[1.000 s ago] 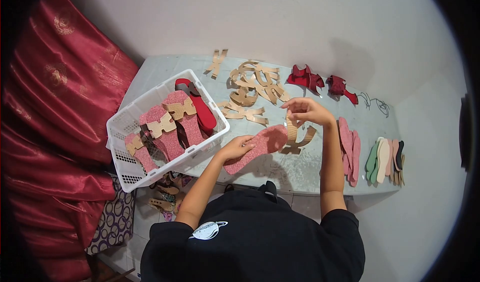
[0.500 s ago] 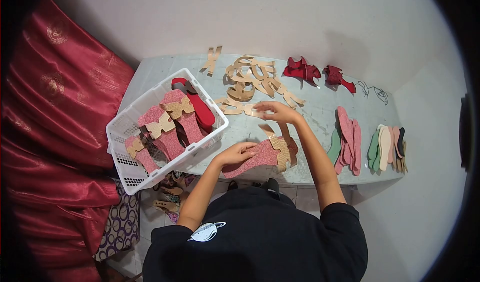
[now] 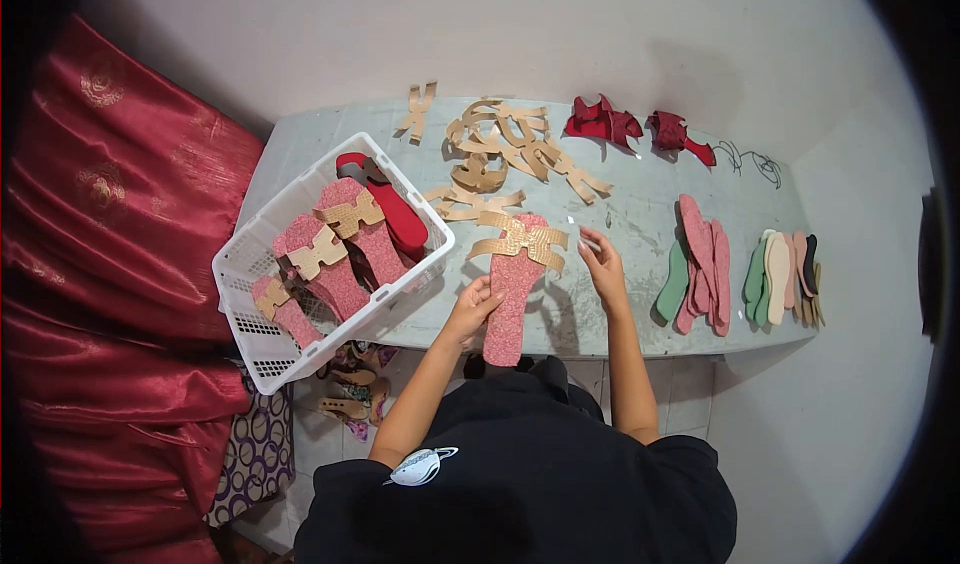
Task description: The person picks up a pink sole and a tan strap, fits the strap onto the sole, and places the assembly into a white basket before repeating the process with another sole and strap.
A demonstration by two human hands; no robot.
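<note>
A pink speckled sandal sole (image 3: 508, 309) is gripped along its left edge by my left hand (image 3: 474, 309), its narrow heel end pointing towards me. Across its wide front lies a tan, crocodile-textured strap (image 3: 520, 241), whose loose ends stick out on both sides. My right hand (image 3: 603, 269) is just right of the strap, apart from it, with thumb and fingers spread. A small whitish bit shows near those fingertips, too small to name. Beyond the sole, more tan straps (image 3: 515, 144) lie in a loose pile.
At left, a white plastic basket (image 3: 345, 339) holds pink soles with straps and a red sole (image 3: 400, 222). Dark red straps (image 3: 603, 122) lie at the back. Pink soles (image 3: 704, 269) and several coloured soles (image 3: 778, 274) are on the right. A red curtain (image 3: 130, 294) hangs at far left.
The sole has turned from lying sideways to pointing away from me, its strap now facing up. My right hand has moved from near the strap pile to the sole's right side.
</note>
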